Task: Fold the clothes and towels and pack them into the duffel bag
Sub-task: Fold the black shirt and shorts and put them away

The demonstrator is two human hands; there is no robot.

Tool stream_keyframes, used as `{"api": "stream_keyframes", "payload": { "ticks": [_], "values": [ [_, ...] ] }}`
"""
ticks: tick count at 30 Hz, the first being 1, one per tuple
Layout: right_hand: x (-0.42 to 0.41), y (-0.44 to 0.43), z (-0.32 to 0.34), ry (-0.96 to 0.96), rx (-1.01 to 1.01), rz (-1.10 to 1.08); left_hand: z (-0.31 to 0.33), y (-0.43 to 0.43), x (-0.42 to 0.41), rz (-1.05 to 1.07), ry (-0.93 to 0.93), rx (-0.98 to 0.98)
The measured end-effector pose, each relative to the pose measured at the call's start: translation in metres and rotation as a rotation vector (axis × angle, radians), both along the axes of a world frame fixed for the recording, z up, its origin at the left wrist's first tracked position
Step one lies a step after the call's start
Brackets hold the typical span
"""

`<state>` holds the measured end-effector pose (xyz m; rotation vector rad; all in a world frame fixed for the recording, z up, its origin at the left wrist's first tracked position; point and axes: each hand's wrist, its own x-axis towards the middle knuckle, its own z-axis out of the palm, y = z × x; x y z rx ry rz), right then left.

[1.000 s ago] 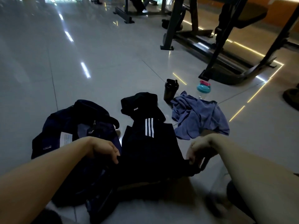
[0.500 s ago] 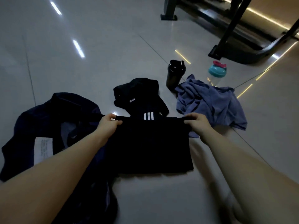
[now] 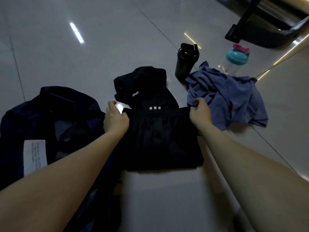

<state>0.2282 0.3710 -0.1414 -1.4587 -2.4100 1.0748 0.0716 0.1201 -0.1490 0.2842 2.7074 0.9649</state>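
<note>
black garment [image 3: 160, 141] on floor [image 3: 167, 195], folded flat, far edge now hiding more of its white stripes than before | left hand [image 3: 115, 122] and right hand [image 3: 199, 114]: fingers pinch that edge's corners | creases lost in dim light | limp navy duffel bag [image 3: 50, 113] left of garment, partly behind forearm | crumpled soft blue towel [image 3: 232, 99] right of it

Duffel bag [image 3: 50, 114] cut off at left and bottom edges; its white label [image 3: 34, 156] text too small to read. Black shorts [image 3: 163, 139]: the fold hides most of their white stripes [image 3: 155, 108]. Shaker bottle [image 3: 234, 62] base behind blue towel [image 3: 234, 101]. Gym machine frame [image 3: 270, 37] cropped top right.
</note>
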Motion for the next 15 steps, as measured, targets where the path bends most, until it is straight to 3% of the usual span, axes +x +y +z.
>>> {"api": "stream_keyframes", "payload": {
  "ticks": [3, 6, 11, 15],
  "values": [
    [0.019, -0.033, -0.003, -0.114, 0.299, 0.119, -0.01, -0.009, 0.032, -0.357, 0.292, -0.114],
    [0.05, -0.087, -0.029, -0.116, 0.439, 0.467, -0.03, -0.019, 0.073, -0.694, 0.408, -0.174],
    [0.115, -0.119, -0.069, -0.387, 0.401, 0.696, -0.061, -0.05, 0.09, -0.761, 0.252, -0.488],
    [0.127, -0.11, -0.066, -0.436, 0.395, 0.772, -0.062, -0.055, 0.089, -0.814, 0.185, -0.644]
  ]
}}
